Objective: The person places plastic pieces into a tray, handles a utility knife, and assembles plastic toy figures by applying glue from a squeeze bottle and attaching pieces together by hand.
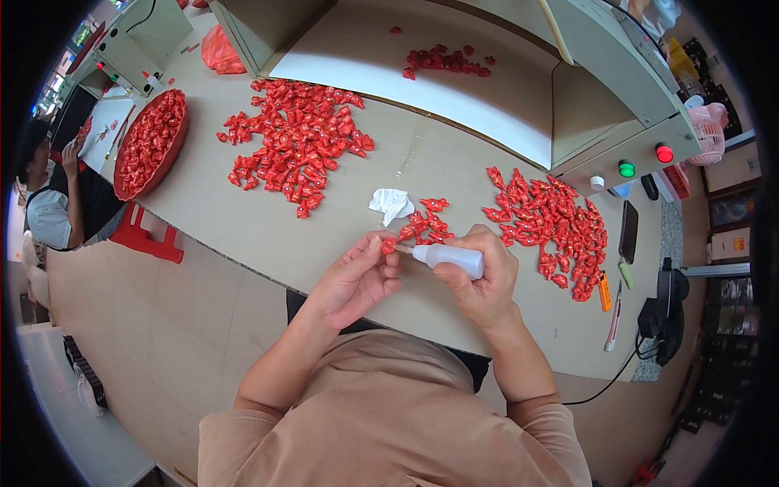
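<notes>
Between its thumb and fingertips my left hand (pixel 357 280) pinches a small red figurine (pixel 388 245). My right hand (pixel 492 276) is wrapped round a translucent white squeeze bottle (pixel 456 258), tilted so that its thin nozzle points left and meets the figurine or stops just short of it; I cannot tell which. Just beyond my hands lies a small group of red figurines (pixel 428 221), beside a crumpled white tissue (pixel 391 204). A large spread of red figurines (pixel 304 142) covers the table further left, and another pile (pixel 560 227) lies to the right of the bottle.
A round red tray (pixel 174 154) full of red pieces stands at the left edge. Behind the table is an open booth (pixel 479 101) with loose red pieces inside. An orange lighter (pixel 604 292), a knife (pixel 614 321) and a phone (pixel 628 231) lie right. A person (pixel 61 187) sits far left.
</notes>
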### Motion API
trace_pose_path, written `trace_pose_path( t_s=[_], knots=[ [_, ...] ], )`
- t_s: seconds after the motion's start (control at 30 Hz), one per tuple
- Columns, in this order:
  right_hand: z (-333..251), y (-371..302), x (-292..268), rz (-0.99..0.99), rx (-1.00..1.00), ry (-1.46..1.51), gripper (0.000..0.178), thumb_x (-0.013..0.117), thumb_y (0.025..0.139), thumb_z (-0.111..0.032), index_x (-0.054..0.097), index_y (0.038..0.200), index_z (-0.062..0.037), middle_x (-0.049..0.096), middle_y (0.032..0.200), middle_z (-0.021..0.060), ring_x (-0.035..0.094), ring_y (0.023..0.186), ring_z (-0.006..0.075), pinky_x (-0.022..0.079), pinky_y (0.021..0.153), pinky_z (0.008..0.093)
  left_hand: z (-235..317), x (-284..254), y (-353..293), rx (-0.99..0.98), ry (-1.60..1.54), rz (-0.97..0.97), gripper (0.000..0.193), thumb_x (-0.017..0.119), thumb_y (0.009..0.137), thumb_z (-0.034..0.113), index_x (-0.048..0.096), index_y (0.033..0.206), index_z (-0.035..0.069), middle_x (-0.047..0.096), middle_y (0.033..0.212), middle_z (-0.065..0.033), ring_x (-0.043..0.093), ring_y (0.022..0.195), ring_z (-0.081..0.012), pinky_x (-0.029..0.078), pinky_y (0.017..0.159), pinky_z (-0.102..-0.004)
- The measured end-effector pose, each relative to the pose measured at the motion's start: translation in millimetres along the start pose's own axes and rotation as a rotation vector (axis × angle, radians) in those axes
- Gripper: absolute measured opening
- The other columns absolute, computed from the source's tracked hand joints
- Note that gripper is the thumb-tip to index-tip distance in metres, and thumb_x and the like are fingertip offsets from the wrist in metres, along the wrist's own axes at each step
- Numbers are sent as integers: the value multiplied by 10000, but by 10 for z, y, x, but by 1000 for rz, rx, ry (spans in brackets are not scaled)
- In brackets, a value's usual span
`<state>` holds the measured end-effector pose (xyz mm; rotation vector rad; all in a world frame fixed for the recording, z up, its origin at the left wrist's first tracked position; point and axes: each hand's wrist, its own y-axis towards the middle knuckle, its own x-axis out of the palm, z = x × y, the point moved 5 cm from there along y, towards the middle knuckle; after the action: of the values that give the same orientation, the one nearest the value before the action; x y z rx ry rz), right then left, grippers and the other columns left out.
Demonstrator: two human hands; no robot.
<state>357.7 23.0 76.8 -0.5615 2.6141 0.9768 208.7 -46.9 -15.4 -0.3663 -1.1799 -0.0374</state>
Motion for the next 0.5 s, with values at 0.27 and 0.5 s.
trace_pose_path(
  t_s=[0.27,0.5],
  knots=[
    [9,9,-18,22,-9,-15,340,835,686,-218,593,857,-53,604,722,84,572,594,206,447,513,295,11,33,-12,10,26,3,199,511,980,272,544,1104,120,561,904,7,522,791,-81,449,713,-264],
    [1,4,-34,32,-40,-41,347,841,676,-209,590,853,-47,608,716,88,560,583,210,440,501,299,18,43,-17,11,46,4,189,524,975,266,543,1106,131,573,930,1,532,803,-83,464,716,-281]
  ],
)
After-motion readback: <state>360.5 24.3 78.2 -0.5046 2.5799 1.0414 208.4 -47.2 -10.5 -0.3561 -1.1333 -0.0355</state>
